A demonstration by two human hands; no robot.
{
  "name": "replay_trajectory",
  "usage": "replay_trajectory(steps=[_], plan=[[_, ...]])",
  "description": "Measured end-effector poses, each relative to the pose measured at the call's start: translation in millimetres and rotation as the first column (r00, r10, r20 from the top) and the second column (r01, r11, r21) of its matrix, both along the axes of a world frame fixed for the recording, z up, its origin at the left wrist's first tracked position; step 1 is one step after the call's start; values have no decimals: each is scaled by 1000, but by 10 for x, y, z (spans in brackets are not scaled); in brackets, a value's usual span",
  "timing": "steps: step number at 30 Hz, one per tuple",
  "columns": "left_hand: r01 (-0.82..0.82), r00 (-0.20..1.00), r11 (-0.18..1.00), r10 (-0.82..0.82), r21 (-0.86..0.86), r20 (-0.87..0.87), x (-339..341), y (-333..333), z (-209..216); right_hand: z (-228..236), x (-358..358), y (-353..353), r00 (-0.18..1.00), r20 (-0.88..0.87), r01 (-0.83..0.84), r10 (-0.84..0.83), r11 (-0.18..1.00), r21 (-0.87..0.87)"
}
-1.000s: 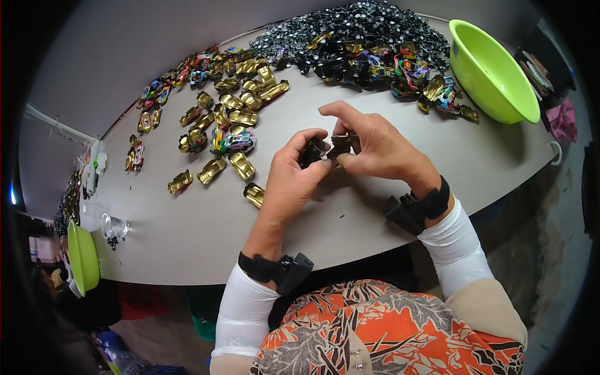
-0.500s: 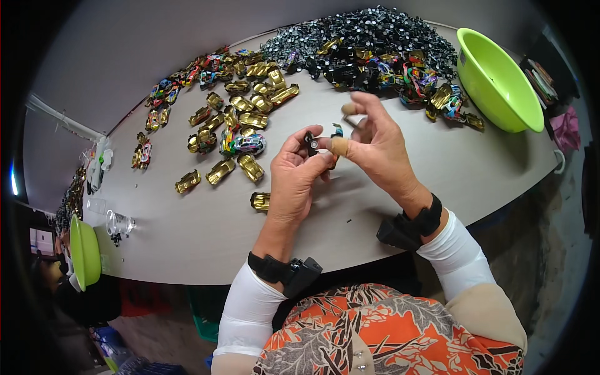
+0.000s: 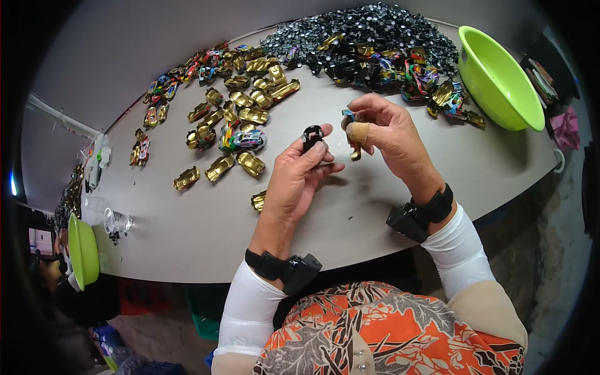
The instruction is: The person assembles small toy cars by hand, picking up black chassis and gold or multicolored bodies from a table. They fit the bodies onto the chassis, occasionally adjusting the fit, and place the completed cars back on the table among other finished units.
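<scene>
My left hand (image 3: pixel 292 181) pinches a small black toy car chassis (image 3: pixel 312 135) between thumb and fingers, above the middle of the table. Just to its right, my right hand (image 3: pixel 395 136) is closed on a toy car body shell (image 3: pixel 355 152) with gold and bluish parts, much of it hidden by the fingers. The two pieces are apart. Tan wraps cover some fingertips of the right hand. A gold toy car (image 3: pixel 258 200) lies beside my left wrist, partly covered by it. Left of my hands, several gold cars (image 3: pixel 220 167) and a multicoloured car (image 3: pixel 244 141) rest on the table.
A heap of small black wheeled parts (image 3: pixel 369 31) fills the table's far side, with mixed toy cars along its front. A green basin (image 3: pixel 500 81) stands far right, another green basin (image 3: pixel 84 250) at left. Near that one, a clear cup (image 3: pixel 117 220) lies on the table (image 3: pixel 187 250).
My hands have moved apart. The right hand has shifted slightly right with the shell, and the black chassis stays in my left hand, now more exposed.
</scene>
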State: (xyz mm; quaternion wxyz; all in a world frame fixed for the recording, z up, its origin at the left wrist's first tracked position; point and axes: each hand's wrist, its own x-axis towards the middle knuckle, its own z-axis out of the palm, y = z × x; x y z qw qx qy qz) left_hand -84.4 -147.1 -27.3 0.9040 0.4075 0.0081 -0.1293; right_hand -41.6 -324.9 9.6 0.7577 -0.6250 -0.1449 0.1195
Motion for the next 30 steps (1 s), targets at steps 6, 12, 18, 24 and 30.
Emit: replay_trajectory(steps=[6, 12, 18, 24, 30], plan=[[-102, 995, 944, 94, 313, 42, -5, -46, 45, 26, -120, 134, 991, -29, -131, 129, 990, -58], [8, 997, 985, -22, 174, 77, -33, -26, 45, -1, -78, 126, 994, -51, -107, 101, 986, -130], [-34, 999, 978, 25, 204, 47, -27, 70, 120, -33, -72, 93, 996, 90, -6, 12, 998, -67], [-32, 994, 999, 32, -4, 100, -1, 127, 118, 20, -125, 109, 961, 269, 65, -66, 998, 15], [-30, 994, 999, 27, 20, 108, -20, 118, 131, 16, -164, 128, 899, 435, 119, -51, 984, -130]])
